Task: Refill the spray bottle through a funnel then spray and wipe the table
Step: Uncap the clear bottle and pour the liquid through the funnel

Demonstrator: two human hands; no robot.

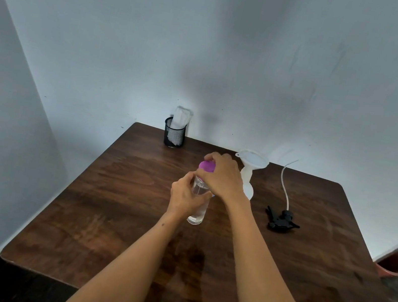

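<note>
Your left hand has its grip wrapped around the upper body of a clear water bottle, which stands upright on the desk near its middle. Your right hand comes over the top of it, fingers curled closed on the purple cap; whether the cap is tight or loosened you cannot tell from here. The bottle looks to hold clear liquid.

Just behind your right grip, on its far right side, stands the white spray bottle with a white funnel seated in its neck. Your right wrist covers part of that bottle's lower body, and the funnel's rim sits close beside your knuckles, so it is the nearest thing crowding that hand.

Further right of both grips, well apart from them, the black spray trigger head lies on its side on the desk, its thin pale dip tube curving away toward the wall.

Far from your left grip, at the desk's back edge against the wall, a black mesh cup holds a white cloth sticking out of its top.

Off the desk, low at the right, a reddish-brown pot sits on the floor.
</note>
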